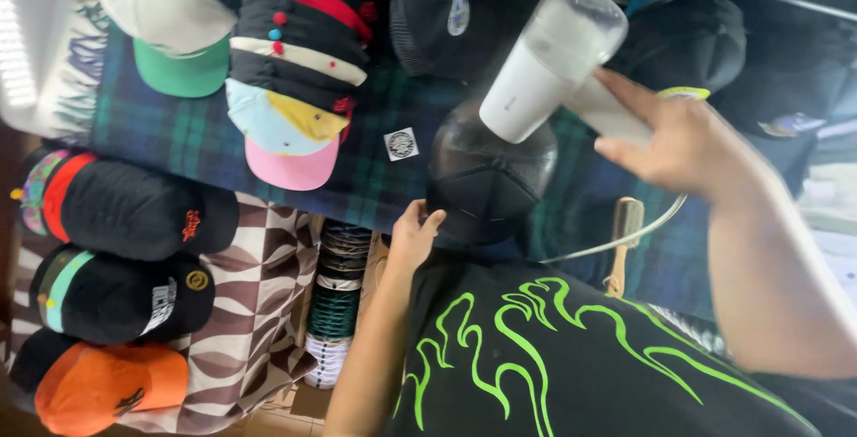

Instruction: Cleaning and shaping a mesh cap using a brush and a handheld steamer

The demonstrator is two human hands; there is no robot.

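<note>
My right hand point(683, 142) grips a white hair dryer point(549, 58) by its handle, its nozzle angled down toward a black cap point(486, 174) lying on a dark green plaid cloth point(178, 138). My left hand point(413, 233) holds the near edge of that black cap, fingers curled on its rim. A pale cord point(625, 239) runs from the dryer toward my body. My black shirt with green flame print point(553, 357) fills the lower middle of the view.
Stacks of caps lie around: white-and-green point(174, 22), striped multicolour point(295, 62), black ones point(134, 209), an orange one point(98, 388). A wooden brush point(623, 241) rests right of the cap. More dark caps point(687, 40) sit at the back. A patterned brown cloth point(259, 285) covers the left.
</note>
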